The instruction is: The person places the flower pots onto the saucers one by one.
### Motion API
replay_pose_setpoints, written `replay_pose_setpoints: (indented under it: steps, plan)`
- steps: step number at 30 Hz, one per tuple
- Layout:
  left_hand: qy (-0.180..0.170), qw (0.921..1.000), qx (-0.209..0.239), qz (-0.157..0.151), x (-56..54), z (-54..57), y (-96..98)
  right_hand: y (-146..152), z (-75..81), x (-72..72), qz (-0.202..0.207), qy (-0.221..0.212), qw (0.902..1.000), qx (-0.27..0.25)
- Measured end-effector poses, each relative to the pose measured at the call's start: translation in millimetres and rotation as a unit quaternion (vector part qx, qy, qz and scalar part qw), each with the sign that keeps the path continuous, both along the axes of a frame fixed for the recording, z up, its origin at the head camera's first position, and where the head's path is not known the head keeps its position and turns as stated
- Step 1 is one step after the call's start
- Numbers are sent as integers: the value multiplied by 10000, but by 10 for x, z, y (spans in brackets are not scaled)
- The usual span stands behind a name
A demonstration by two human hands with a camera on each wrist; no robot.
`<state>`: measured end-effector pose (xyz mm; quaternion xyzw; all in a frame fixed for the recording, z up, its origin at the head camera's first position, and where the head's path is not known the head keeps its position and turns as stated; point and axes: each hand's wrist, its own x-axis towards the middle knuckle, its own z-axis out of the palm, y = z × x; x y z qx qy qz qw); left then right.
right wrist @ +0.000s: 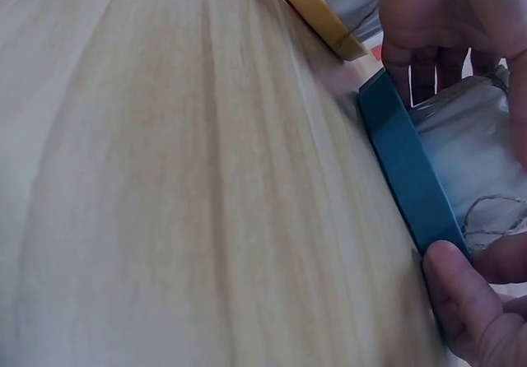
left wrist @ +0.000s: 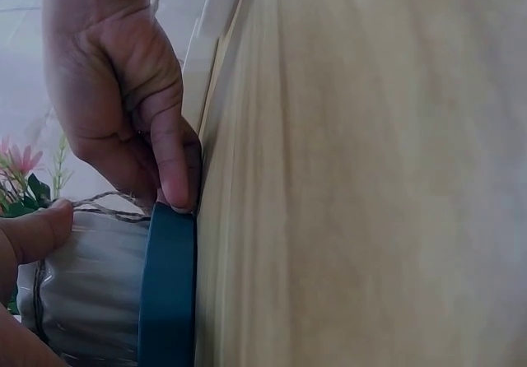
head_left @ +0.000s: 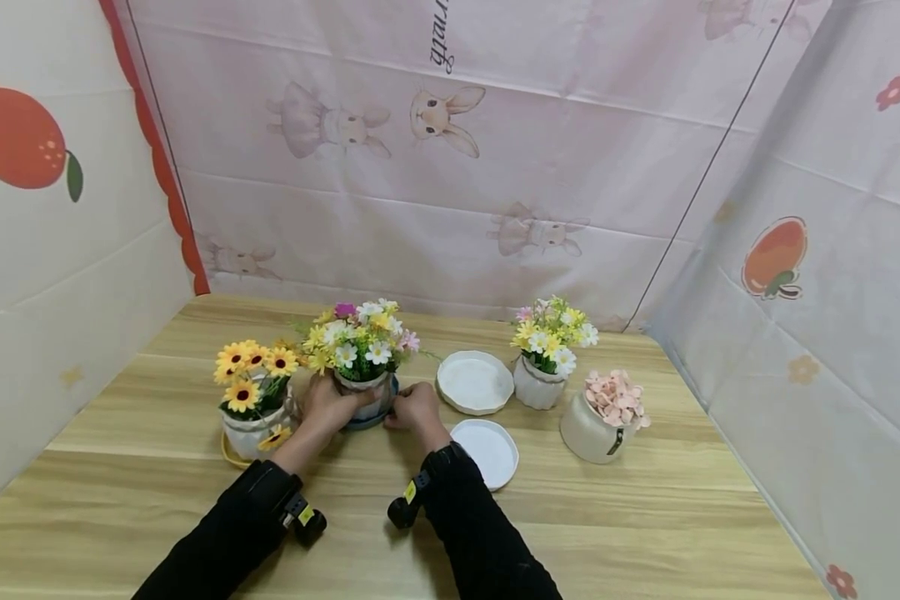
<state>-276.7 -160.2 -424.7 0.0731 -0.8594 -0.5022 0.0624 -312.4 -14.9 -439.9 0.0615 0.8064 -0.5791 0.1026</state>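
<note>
A whitish flower pot [head_left: 372, 398] with a twine tie holds mixed daisies [head_left: 363, 342] and stands in a blue saucer [left wrist: 169, 293]. My left hand [head_left: 330, 405] grips the pot's left side, its thumb across the front. At the saucer's right edge, my right hand [head_left: 418, 408] pinches the rim between thumb and fingers, as both wrist views show. The saucer lies on the wooden table. Close to my left forearm is a sunflower pot [head_left: 247, 433] in a yellow saucer [head_left: 230, 454].
Right of my hands lie two white saucers, a scalloped one [head_left: 475, 382] behind and a smooth one [head_left: 487, 454] nearer, partly behind my right sleeve. Further right stand a white daisy pot [head_left: 537, 388] and a cream pot [head_left: 588, 429] with pink flowers. Printed cloths hang around the table.
</note>
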Motion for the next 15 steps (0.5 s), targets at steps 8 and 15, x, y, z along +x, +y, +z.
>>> replay_pose_setpoints:
  steps: [8,15]
  plan:
    - [-2,9998,-186,1,-28,7,3,2,9,-1,-23,-42,9999,-163]
    - [-17,9998,-172,77,-76,-25,0,-9,8,17,89,-48,9993,-351]
